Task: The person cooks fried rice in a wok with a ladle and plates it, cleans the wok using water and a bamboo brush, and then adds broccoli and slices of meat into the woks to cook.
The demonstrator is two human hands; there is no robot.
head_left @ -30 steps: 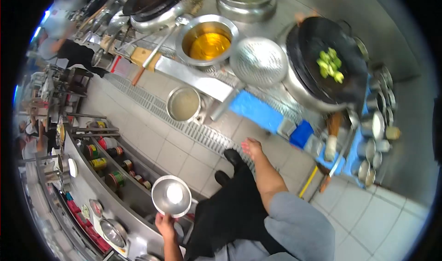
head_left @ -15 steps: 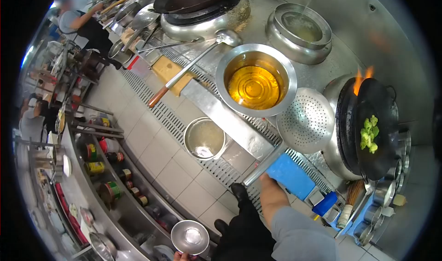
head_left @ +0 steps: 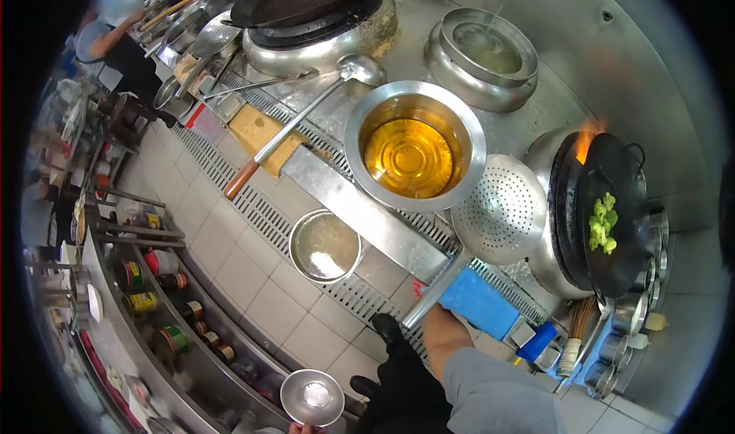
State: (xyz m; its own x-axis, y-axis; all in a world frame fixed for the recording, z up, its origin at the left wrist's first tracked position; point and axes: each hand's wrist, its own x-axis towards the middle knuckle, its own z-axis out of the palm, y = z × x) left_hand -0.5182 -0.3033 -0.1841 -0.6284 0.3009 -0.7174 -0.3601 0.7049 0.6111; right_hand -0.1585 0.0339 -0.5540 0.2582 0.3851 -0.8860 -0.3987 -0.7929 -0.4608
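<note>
At the bottom edge my left hand (head_left: 306, 428) grips the rim of a shiny metal bowl (head_left: 312, 398); only its fingertips show. My right hand (head_left: 432, 311) is beside the tubular handle of a perforated strainer (head_left: 500, 210), next to a blue cloth (head_left: 480, 304). The handle and the stove edge hide most of its fingers, so its grip is unclear. The strainer leans by a metal pot (head_left: 356, 145) of yellow oil. Green vegetable pieces (head_left: 602, 223) lie in a black wok (head_left: 624, 259), with flame (head_left: 588, 141) at its rim.
A ladle (head_left: 287, 132) lies across the stove edge. Below it stands a pot of cloudy liquid (head_left: 325, 246). Bottles and cans line a shelf (head_left: 253, 341) at lower left. A brush (head_left: 574, 346) and small containers are at right. A person (head_left: 115, 47) stands at upper left.
My right hand has moved from open above the floor to the strainer handle. The view has shifted, and flame has appeared at the wok. My left hand still holds the bowl.
</note>
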